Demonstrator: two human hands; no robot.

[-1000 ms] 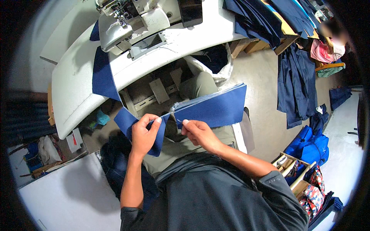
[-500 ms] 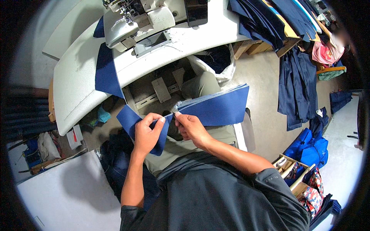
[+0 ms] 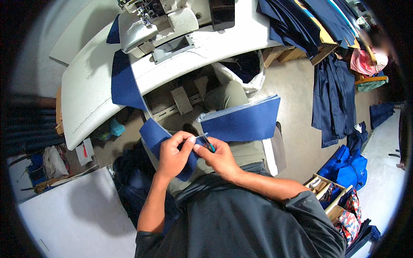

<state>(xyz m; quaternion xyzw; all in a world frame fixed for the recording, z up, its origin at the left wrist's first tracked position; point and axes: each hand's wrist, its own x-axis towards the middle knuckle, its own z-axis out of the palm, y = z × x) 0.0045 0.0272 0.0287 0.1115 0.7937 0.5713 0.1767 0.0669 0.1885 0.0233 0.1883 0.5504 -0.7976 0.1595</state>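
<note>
1. Pinching with left hand [image 3: 173, 155] a blue cloth [image 3: 153, 132], spread toward ten o'clock from there.
2. Clasping in right hand [image 3: 219, 159] a small teal tool [image 3: 211, 148].
3. Having at one o'clock from right hand a cloth pile [image 3: 243, 120].

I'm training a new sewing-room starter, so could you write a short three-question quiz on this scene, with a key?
1. What does the left hand hold? A) a cup B) a piece of blue cloth C) a ruler
2. True or false: the right hand holds a small tool.
3. Which is nearer the hands: the stack of blue cloth or the sewing machine?

Key: 1. B; 2. True; 3. The stack of blue cloth
</note>
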